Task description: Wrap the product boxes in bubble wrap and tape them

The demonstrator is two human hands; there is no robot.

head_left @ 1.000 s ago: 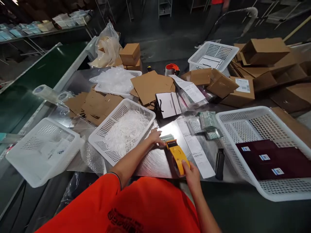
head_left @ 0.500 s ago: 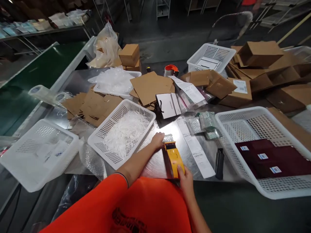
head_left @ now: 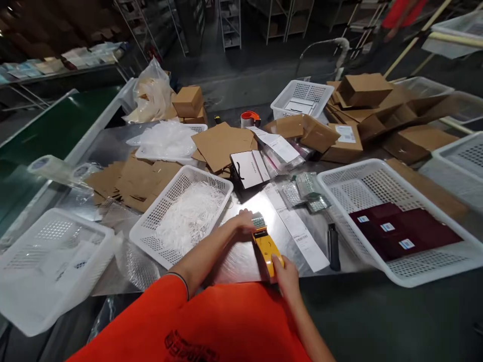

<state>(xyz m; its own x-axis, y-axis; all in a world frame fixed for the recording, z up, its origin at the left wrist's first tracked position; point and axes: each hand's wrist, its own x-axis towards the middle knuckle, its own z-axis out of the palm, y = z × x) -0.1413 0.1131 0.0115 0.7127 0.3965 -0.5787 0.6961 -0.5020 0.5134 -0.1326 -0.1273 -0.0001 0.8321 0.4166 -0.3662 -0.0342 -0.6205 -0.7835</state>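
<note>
My right hand (head_left: 286, 274) is closed round the handle of a yellow tape dispenser (head_left: 268, 251). The dispenser's far end meets a small bubble-wrapped packet (head_left: 258, 220), which my left hand (head_left: 245, 221) grips from the left side. What the packet contains is hidden by the wrap. Beside the dispenser, a long strip of printed labels (head_left: 296, 229) lies on the metal table. More bubble-wrapped packets (head_left: 306, 187) rest beyond it, and a black cylindrical tool (head_left: 333, 246) lies to the right.
A white basket of shredded paper (head_left: 226, 188) stands at left. To the right is a white basket (head_left: 400, 276) with dark red pouches (head_left: 407, 229). Flat cardboard (head_left: 222, 143), a white box (head_left: 251, 168) and an orange tape dispenser (head_left: 250, 118) lie further back.
The dispenser's far end has tilted left, up against the packet. My left hand still grips the packet. The camera view has shifted, moving the table's far items left in the picture.
</note>
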